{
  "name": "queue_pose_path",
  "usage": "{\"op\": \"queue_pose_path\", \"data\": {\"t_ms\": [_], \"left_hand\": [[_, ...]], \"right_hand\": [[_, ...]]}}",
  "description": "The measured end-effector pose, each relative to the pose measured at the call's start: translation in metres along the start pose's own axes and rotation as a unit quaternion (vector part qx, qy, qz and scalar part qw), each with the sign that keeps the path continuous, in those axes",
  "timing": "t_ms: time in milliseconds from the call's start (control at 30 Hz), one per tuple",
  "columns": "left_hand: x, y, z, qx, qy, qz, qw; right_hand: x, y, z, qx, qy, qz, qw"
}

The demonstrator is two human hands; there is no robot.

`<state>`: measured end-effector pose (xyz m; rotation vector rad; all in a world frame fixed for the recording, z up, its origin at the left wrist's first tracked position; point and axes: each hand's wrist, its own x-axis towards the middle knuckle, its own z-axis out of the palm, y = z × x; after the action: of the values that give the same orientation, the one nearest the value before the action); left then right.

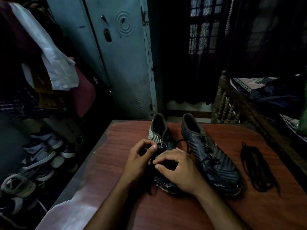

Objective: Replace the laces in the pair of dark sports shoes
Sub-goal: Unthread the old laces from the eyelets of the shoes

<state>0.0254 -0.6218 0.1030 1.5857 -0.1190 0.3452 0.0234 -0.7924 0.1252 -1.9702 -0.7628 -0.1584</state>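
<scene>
Reddish wooden table (pixel 182 205), dark striped shoes (pixel 211 156), both hands (pixel 179 170) pinching left shoe's lace (pixel 156 157)

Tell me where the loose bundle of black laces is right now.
In the head view, the loose laces lie on the table at the right, just beside the right-hand shoe.

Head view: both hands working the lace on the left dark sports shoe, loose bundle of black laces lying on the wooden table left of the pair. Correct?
Not quite. In the head view the loose bundle of black laces lies right of the pair, beside the right dark sports shoe. The rest holds.
</scene>
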Motion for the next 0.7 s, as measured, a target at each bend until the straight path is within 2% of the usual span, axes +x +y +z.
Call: {"op": "queue_pose_path", "data": {"t_ms": [267,367,533,700], "left_hand": [[-0.003,-0.001,0.001,0.069,0.124,0.057,0.988],[-0.008,0.006,0.004,0.104,0.116,0.086,0.984],[-0.014,0.008,0.009,0.231,0.072,0.114,0.963],[-0.007,-0.003,0.004,0.366,0.061,0.082,0.925]], "right_hand": [[0.001,0.003,-0.003,0.002,-0.011,-0.003,1.0],[0.0,0.004,-0.004,-0.019,0.02,0.005,1.0],[0.003,0.012,-0.007,-0.042,0.136,0.054,0.988],[0.003,0.016,-0.002,-0.102,0.095,0.079,0.987]]}}
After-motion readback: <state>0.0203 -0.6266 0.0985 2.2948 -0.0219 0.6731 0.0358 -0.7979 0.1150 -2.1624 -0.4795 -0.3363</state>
